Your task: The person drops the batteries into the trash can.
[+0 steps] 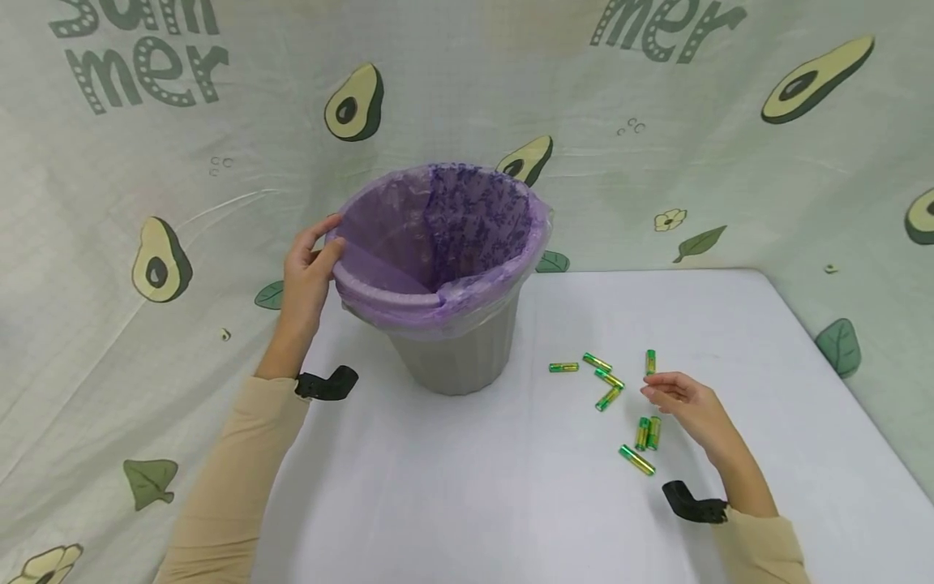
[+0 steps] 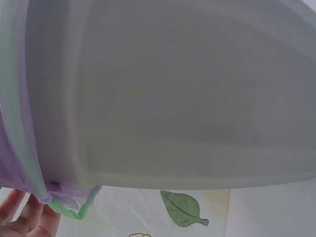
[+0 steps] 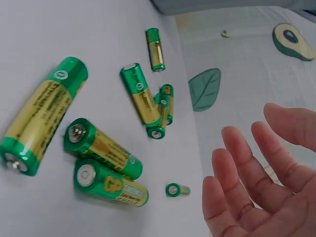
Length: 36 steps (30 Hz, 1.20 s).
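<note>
A grey trash bin [image 1: 460, 361] stands on the table, lined with a purple bag [image 1: 481, 219] that folds over its rim. My left hand [image 1: 310, 264] grips the bin's left rim, over the bag. In the left wrist view, fingertips show beside the bag's edge, and the bin wall [image 2: 173, 98] fills most of the picture. My right hand [image 1: 686, 405] is above the table among several green and gold batteries [image 1: 637, 460]. Its fingers are slightly bent with nothing between them, as the right wrist view shows. One battery [image 1: 651, 362] lies just beyond its fingertips.
A white table [image 1: 452, 503] carries the bin and batteries. Behind and to the sides hangs a pale cloth [image 1: 438, 97] printed with avocados and leaves. Black wrist mounts [image 1: 328, 384] sit on both arms.
</note>
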Each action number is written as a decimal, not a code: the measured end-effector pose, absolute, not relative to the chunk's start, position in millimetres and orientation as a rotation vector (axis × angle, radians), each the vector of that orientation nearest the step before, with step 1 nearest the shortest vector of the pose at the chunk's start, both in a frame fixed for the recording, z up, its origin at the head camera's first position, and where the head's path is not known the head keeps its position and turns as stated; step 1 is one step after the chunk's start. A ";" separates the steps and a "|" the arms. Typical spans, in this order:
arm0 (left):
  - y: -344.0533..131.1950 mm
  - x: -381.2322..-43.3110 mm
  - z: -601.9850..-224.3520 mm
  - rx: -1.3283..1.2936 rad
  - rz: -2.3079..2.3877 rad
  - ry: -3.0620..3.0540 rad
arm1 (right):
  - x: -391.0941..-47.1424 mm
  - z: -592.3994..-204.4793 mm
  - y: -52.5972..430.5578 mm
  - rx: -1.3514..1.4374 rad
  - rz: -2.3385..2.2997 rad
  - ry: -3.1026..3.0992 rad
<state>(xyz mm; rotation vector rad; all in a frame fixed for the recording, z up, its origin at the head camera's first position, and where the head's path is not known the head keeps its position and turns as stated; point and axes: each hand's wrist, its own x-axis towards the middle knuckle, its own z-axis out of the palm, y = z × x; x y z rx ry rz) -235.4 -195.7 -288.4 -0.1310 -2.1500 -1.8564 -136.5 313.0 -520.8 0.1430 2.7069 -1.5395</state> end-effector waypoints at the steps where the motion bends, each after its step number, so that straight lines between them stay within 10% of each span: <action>1: -195.9 -235.2 -288.0 -0.131 -1.868 -2.139 | -137.4 -527.2 314.7 0.178 -1.489 2.737; 36: -193.1 -231.5 -289.7 -0.124 -1.934 -2.094 | -93.8 -485.3 286.4 0.197 -1.029 2.773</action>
